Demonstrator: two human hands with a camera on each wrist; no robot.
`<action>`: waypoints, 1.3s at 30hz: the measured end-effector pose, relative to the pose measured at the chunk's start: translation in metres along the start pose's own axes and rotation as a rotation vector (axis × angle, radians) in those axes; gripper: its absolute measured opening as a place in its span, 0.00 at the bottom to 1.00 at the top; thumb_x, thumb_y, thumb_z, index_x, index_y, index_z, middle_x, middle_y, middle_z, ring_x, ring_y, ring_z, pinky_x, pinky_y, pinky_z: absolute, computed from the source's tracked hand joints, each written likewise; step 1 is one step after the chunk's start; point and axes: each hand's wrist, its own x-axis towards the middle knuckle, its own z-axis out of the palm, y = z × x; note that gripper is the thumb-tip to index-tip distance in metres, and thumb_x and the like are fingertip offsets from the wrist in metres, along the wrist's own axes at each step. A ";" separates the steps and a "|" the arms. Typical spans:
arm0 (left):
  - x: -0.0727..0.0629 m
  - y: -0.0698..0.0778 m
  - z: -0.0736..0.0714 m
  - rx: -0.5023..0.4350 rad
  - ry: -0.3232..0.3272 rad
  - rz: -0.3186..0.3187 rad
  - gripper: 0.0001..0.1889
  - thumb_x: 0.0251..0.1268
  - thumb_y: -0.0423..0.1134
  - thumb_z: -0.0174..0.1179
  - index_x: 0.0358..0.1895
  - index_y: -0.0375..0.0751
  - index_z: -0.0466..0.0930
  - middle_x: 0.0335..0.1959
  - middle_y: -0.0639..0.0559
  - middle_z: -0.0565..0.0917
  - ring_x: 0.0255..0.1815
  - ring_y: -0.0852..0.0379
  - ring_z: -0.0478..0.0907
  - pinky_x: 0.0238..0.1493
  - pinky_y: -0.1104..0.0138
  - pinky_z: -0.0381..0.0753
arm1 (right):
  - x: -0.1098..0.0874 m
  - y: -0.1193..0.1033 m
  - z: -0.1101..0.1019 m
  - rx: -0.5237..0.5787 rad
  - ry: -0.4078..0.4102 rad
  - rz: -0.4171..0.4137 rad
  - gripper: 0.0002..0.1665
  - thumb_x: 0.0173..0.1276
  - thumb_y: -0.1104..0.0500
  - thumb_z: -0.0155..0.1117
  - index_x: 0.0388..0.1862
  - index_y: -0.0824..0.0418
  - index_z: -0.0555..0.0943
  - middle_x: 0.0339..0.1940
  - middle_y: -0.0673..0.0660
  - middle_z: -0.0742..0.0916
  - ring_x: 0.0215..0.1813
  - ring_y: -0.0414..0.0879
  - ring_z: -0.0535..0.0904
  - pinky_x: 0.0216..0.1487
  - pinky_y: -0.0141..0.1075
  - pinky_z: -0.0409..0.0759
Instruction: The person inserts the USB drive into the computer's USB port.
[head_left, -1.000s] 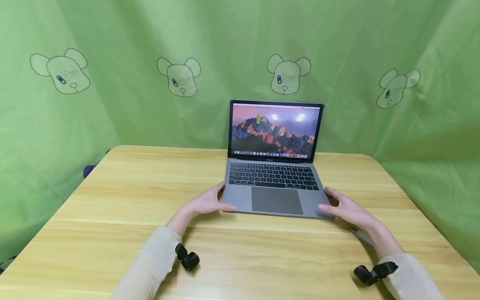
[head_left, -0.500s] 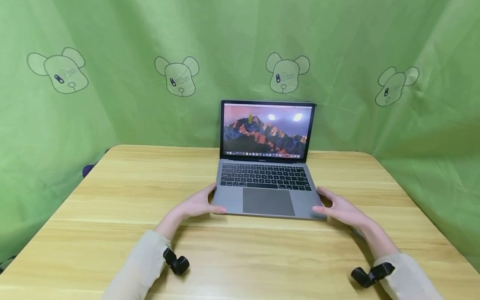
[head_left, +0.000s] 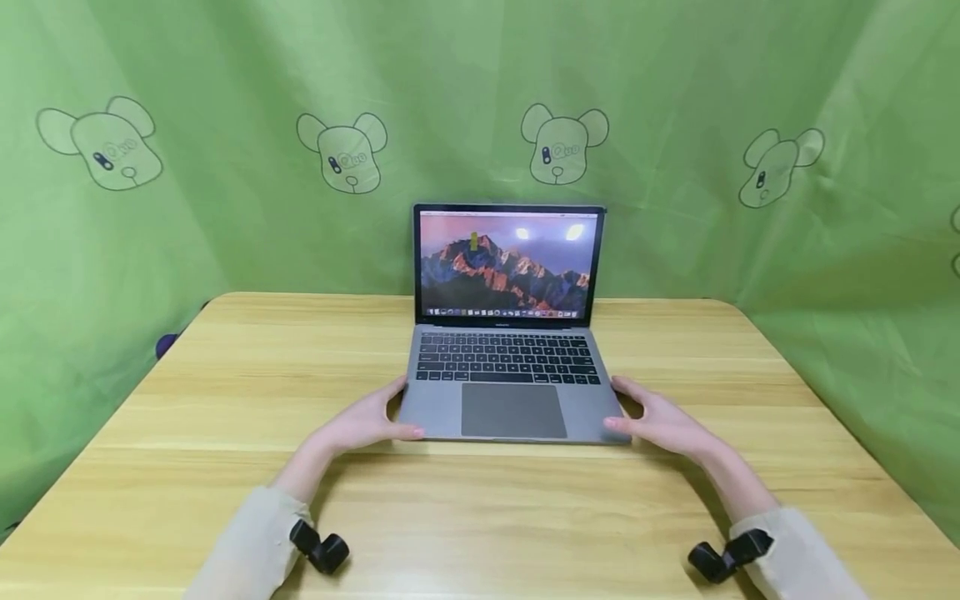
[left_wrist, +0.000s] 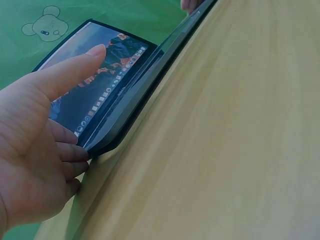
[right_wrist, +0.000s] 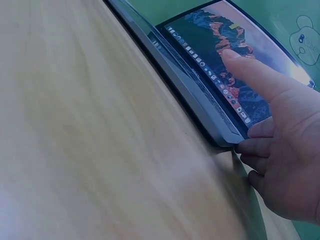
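Head view is showing my left grip (head_left: 367, 423) first: it is holding the near left corner of the laptop (head_left: 510, 329), the thumb lying over the top by the front edge and the fingers bending along the side. The laptop is resting, as far as I can judge, on the bench (head_left: 225, 400), around the middle from side to side, and its lid is standing up. At the other end, my right grip (head_left: 663, 421) is holding the near right corner in the same manner. How strongly the thumbs are pressing, I cannot tell; in both wrist views they are pointing inward above the base.

So I believe I am adjusting the place of the laptop with both grips together. A next move, I think, is calling for equal force from left and right, so that the base is not twisting.

For the writing, again from the left: the green cloth (head_left: 450, 133) is carrying outlined animal heads (head_left: 116, 150) with small letters, too faint for sure reading. On the screen (head_left: 504, 267), a yellow-green mark (head_left: 474, 242) is showing no readable word, and a row of icons (head_left: 501, 313) is running along the bottom. Some tiny print seems to be sitting under the screen, but I am naming no brand from it. The letters on the keyboard (head_left: 506, 360) are also being too small for me.
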 end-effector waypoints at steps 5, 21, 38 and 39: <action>-0.001 -0.003 0.000 0.034 0.015 0.002 0.56 0.48 0.54 0.69 0.71 0.29 0.43 0.71 0.35 0.52 0.70 0.41 0.50 0.68 0.49 0.52 | 0.001 0.001 0.001 0.016 0.003 -0.014 0.53 0.62 0.45 0.64 0.71 0.73 0.48 0.71 0.72 0.55 0.71 0.67 0.47 0.66 0.62 0.46; -0.005 -0.004 0.000 0.010 0.025 0.008 0.56 0.46 0.52 0.70 0.71 0.27 0.43 0.71 0.34 0.52 0.71 0.40 0.48 0.68 0.49 0.50 | 0.003 0.003 0.003 0.000 0.014 -0.044 0.56 0.57 0.45 0.68 0.70 0.74 0.50 0.70 0.72 0.58 0.70 0.66 0.49 0.66 0.60 0.47; -0.003 -0.004 0.004 0.016 0.044 0.002 0.56 0.46 0.52 0.70 0.70 0.25 0.44 0.70 0.31 0.53 0.70 0.37 0.49 0.67 0.47 0.49 | -0.001 0.008 -0.001 0.008 0.010 -0.088 0.56 0.55 0.47 0.70 0.70 0.74 0.51 0.70 0.71 0.59 0.70 0.67 0.50 0.66 0.62 0.47; -0.003 -0.004 0.004 0.015 0.043 0.002 0.56 0.47 0.51 0.70 0.70 0.25 0.44 0.70 0.31 0.52 0.70 0.37 0.49 0.67 0.46 0.49 | -0.001 0.009 -0.002 0.011 0.009 -0.088 0.56 0.55 0.47 0.70 0.70 0.74 0.51 0.70 0.71 0.59 0.70 0.67 0.49 0.66 0.62 0.47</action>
